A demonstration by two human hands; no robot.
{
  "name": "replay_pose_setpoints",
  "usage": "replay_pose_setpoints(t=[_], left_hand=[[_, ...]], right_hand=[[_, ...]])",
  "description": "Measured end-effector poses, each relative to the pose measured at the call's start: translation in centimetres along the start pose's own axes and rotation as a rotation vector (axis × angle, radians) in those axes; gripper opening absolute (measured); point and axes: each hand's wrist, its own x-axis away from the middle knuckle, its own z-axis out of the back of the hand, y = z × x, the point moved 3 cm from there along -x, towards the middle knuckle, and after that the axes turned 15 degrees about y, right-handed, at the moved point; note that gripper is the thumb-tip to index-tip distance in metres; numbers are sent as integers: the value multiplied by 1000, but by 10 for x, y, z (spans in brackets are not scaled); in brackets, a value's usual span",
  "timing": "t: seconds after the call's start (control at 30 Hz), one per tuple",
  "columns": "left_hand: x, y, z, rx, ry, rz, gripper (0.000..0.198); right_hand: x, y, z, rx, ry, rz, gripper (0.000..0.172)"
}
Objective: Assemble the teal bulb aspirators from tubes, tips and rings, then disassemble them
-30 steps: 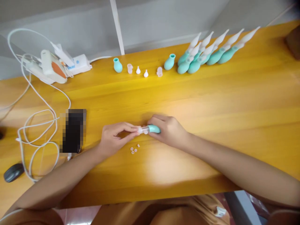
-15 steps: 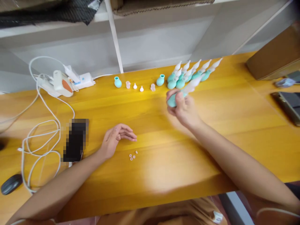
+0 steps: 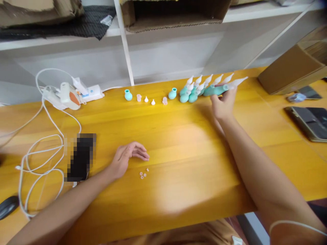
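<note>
My right hand (image 3: 224,106) grips a teal bulb syringe (image 3: 221,90) with a translucent pointed tip, held at the right end of a cluster of matching bulb syringes (image 3: 193,97). The held one lies tilted, its tip pointing right. Loosely curved, my left hand (image 3: 125,157) rests on the table with nothing visible in it. Just in front of it lie several tiny pale pink rings (image 3: 142,174). Along the back are two teal bulbs without tips, a left bulb (image 3: 128,95) and a right bulb (image 3: 172,94). Between them sit small white cones (image 3: 153,102) and clear pinkish fittings (image 3: 139,98).
At the left are a power strip (image 3: 93,94) with chargers, looped white cables (image 3: 21,190), a pixelated dark phone (image 3: 81,160) and a black mouse (image 3: 9,207). A cardboard box (image 3: 286,73) and a dark device (image 3: 308,122) stand at the right.
My right hand has moved right and back with the bulb syringe, bringing it to the end of the cluster. The view has tilted up slightly; my left hand stays in place.
</note>
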Motion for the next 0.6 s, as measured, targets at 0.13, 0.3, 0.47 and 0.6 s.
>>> replay_pose_setpoints(t=[0.13, 0.3, 0.47, 0.6], left_hand=[[0, 2, -1, -31, 2, 12, 55], [2, 5, -3, -77, -7, 3, 54], [4, 5, -3, -111, -18, 5, 54], [4, 5, -3, -148, -33, -3, 55]], right_hand=[[7, 15, -4, 180, -28, 78, 33], [9, 23, -10, 227, -80, 124, 32], [11, 29, -12, 147, -97, 99, 44], [13, 28, -12, 154, -111, 102, 43]])
